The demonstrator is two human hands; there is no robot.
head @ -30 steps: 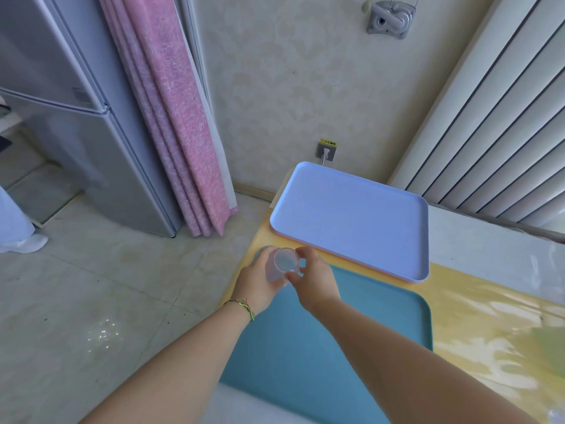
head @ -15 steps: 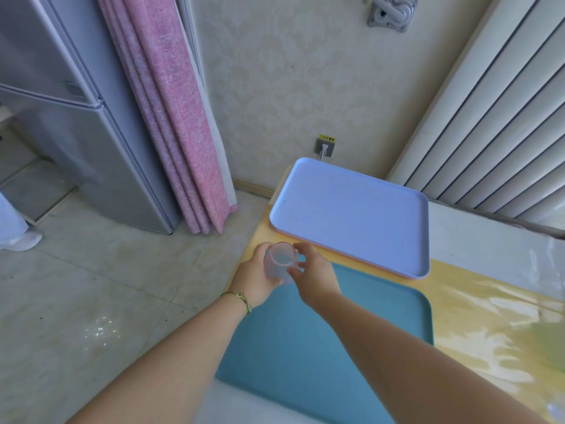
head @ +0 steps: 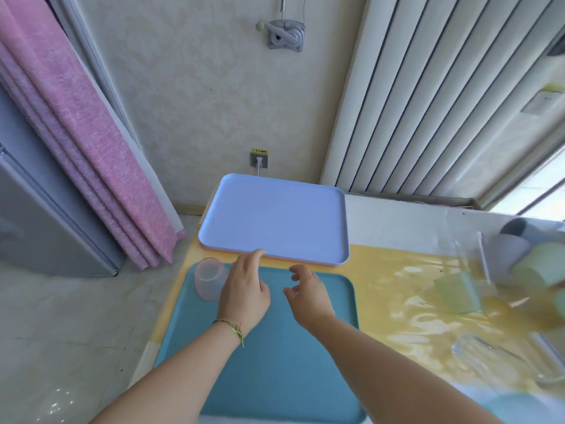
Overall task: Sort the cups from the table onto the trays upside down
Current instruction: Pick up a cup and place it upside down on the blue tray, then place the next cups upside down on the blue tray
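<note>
Cup: on teal tray, left of centre.
Left hand: just beside cup, fingers relaxed, empty.
Right hand: loosely curled, empty.

Translucent cup on teal tray — far-left corner

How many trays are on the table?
2. The teal tray lies nearest, and the lavender tray is just beyond it. A pink edge under the lavender one may be a third tray, mostly hidden.
</note>
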